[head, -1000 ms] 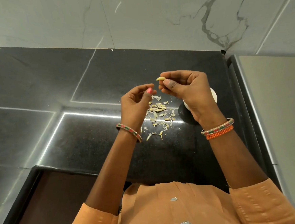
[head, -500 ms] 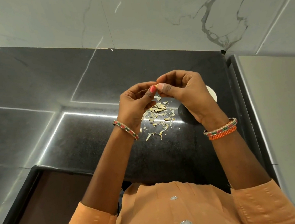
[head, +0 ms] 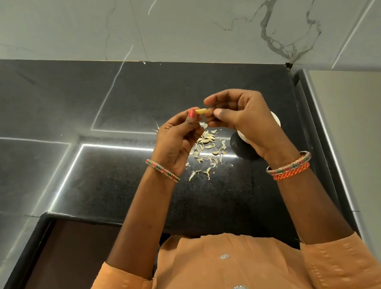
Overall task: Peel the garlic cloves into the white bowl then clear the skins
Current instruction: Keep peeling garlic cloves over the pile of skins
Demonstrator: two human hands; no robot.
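Above the black counter I hold a small pale garlic clove (head: 200, 111) between both hands. My left hand (head: 178, 140) pinches its left end under the thumb with the pink nail. My right hand (head: 244, 121) has its fingers curled round the clove's right end, thumb underneath. Below the hands lies a scattered pile of dry garlic skins (head: 208, 147). The white bowl (head: 277, 119) stands on the counter behind my right hand, which hides most of it; its contents cannot be seen.
The black stone counter (head: 96, 174) runs left and back to a grey marble wall (head: 175, 20). A pale raised surface (head: 361, 131) borders it on the right. The counter's front edge is just before my orange shirt.
A second ago my right hand alone held the clove up, with the left hand apart. The hands have come together, and now the left thumb pinches the clove too.
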